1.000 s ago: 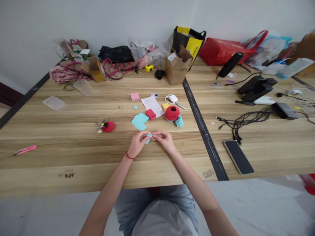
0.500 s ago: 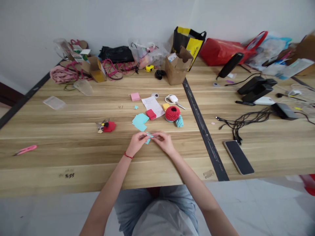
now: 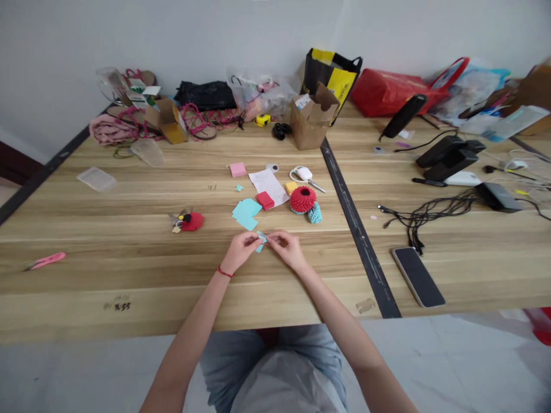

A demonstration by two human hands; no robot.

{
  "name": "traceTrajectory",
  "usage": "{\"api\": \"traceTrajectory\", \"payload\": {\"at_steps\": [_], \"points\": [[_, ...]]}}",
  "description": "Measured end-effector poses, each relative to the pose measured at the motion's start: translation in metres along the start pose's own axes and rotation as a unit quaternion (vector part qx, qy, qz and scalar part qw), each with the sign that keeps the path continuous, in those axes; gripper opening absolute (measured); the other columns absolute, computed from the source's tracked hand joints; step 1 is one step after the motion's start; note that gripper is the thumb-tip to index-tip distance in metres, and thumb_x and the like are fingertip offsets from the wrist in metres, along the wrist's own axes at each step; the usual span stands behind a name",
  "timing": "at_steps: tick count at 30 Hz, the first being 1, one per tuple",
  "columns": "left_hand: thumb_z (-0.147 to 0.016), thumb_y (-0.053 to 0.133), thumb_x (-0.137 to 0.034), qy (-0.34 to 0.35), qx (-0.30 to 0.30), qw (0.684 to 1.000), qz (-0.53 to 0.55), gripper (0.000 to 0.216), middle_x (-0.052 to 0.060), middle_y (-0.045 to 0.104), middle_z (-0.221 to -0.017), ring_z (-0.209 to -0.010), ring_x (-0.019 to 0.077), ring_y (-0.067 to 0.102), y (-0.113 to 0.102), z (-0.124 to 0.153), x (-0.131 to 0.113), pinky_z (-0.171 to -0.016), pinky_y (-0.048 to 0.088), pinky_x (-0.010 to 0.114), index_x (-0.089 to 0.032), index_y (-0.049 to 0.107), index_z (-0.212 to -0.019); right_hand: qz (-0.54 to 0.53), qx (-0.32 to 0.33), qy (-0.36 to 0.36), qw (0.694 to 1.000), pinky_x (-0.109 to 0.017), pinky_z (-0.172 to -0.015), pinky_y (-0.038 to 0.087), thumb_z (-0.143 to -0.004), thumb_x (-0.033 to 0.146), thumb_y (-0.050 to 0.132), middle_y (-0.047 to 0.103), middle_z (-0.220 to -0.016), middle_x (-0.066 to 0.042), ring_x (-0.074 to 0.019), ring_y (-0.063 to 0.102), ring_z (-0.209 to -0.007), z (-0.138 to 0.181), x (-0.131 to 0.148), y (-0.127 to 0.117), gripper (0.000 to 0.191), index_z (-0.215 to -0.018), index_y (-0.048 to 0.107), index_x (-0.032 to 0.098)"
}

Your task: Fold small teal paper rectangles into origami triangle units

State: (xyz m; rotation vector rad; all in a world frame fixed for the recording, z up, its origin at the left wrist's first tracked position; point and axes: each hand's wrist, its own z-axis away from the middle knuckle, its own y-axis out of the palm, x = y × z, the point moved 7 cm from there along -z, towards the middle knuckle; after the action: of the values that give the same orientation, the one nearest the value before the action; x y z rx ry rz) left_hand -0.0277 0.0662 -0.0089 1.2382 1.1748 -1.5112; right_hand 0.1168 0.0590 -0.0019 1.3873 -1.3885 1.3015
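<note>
A small light-blue paper piece (image 3: pixel 262 237) is pinched between my left hand (image 3: pixel 241 251) and my right hand (image 3: pixel 287 248), fingertips almost meeting over it. Another bit of blue paper (image 3: pixel 259 248) shows just below the fingers. Right beyond my left hand lies a spread stack of light-blue paper slips (image 3: pixel 245 214). Past the hands sit a red paper block (image 3: pixel 266 200), a white sheet with marks (image 3: pixel 267 182), a yellow block (image 3: pixel 291 187) and a round red folded-paper model (image 3: pixel 303 199) with a blue folded-paper part (image 3: pixel 315 213) beside it.
Pink thread snips (image 3: pixel 45 261) lie far left, and keys with a red tag (image 3: pixel 189 221) nearer. Scissors (image 3: pixel 316 186) rest behind the paper model. A phone (image 3: pixel 417 276) and black cables (image 3: pixel 424 212) are on the right. Bags and a cardboard box (image 3: pixel 313 117) line the wall.
The camera view has shifted very slightly. Both hands stay in the same place on the blue paper, with hardly any finger movement.
</note>
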Motion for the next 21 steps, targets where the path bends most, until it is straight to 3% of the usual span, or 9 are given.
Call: {"api": "traceTrajectory", "payload": {"at_steps": [9, 21], "points": [[-0.069, 0.066, -0.041, -0.014, -0.003, 1.0, 0.01, 0.028, 0.003, 0.063, -0.07, -0.065, 0.0127, 0.058, 0.0, 0.002, -0.003, -0.062, 0.047, 0.025, -0.014, 0.059, -0.072, 0.061, 0.003, -0.057, 0.996, -0.032, -0.073, 0.052, -0.081, 0.036, 0.058, 0.069, -0.085, -0.006, -0.0195, 0.064, -0.079, 0.002, 0.013, 0.0, 0.017, -0.084, 0.067, 0.021], [-0.067, 0.067, -0.044, -0.031, 0.011, 0.999, 0.032, 0.031, 0.003, 0.065, -0.071, -0.065, 0.0134, 0.058, 0.001, 0.0, 0.001, -0.063, 0.047, 0.026, -0.014, 0.061, -0.072, 0.184, 0.079, -0.175, 0.964, -0.038, -0.092, 0.047, -0.089, 0.025, 0.046, 0.068, -0.099, -0.007, -0.0186, 0.064, -0.09, 0.009, 0.023, 0.003, 0.021, -0.098, 0.065, 0.024]]}}
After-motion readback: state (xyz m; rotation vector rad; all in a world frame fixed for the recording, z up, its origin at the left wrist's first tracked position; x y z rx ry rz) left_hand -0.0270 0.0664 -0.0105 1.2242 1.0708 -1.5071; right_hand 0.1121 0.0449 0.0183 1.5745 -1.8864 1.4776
